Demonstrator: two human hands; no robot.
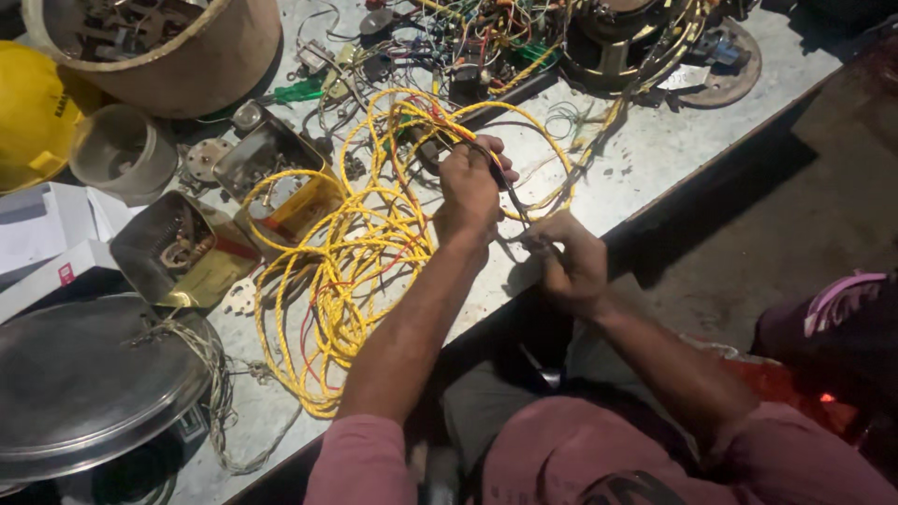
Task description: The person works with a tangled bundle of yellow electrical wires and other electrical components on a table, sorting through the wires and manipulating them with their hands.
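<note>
counter (655,150): pale grey metal top, scuffed, carrying everything listed below; its near edge runs diagonally past the hands.
round metal lid (84,383): dull silver, lower left, a frayed cord knotted on its top.
tan drum (159,47): upper left, open, holding dark parts.
yellow hard hat (28,112): far left edge, just beside a grey plastic cup (122,150).
yellow rope (355,252): loose tangled coils at the counter's centre, mixed with thin red wire, reaching from near the front edge up to the left hand.
two open metal boxes (187,248): brass-toned inside, left of the rope, one partly under its loops.
wire tangle (468,37): many-coloured, along the top edge.
left hand (470,192): fist closed round a dark slender tool (510,192) and a loop of rope.
right hand (571,262): fingers pinched shut at the tool's lower tip; what they grip is too small to tell.
</note>
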